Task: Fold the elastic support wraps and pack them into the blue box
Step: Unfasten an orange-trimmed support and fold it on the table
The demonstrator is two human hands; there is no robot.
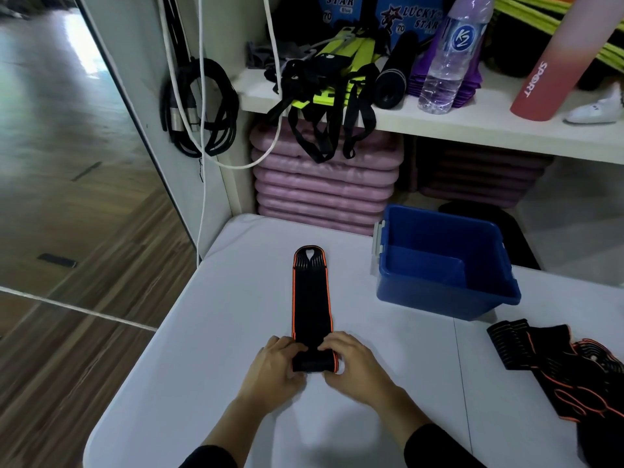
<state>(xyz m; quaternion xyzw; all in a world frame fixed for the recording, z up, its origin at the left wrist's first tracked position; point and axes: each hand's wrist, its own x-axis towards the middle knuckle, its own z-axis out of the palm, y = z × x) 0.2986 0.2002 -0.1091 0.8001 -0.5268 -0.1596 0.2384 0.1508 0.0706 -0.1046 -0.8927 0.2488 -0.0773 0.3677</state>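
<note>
A black elastic support wrap with orange edges (312,292) lies stretched out lengthwise on the white table (219,315), its far end rounded. Its near end is rolled into a small bundle. My left hand (275,364) and my right hand (351,361) grip that rolled end from either side. The blue box (442,292) stands on the table to the right of the wrap, open; what I see of its inside is bare. A heap of more black-and-orange wraps (567,366) lies at the table's right edge.
A white shelf (439,123) behind the table carries a water bottle (449,59), a pink sport bottle (553,69), black and yellow straps (324,96) and a rolled black item. Pink pads (324,187) are stacked under it. Cables hang at the left; a mirror and wooden floor lie beyond.
</note>
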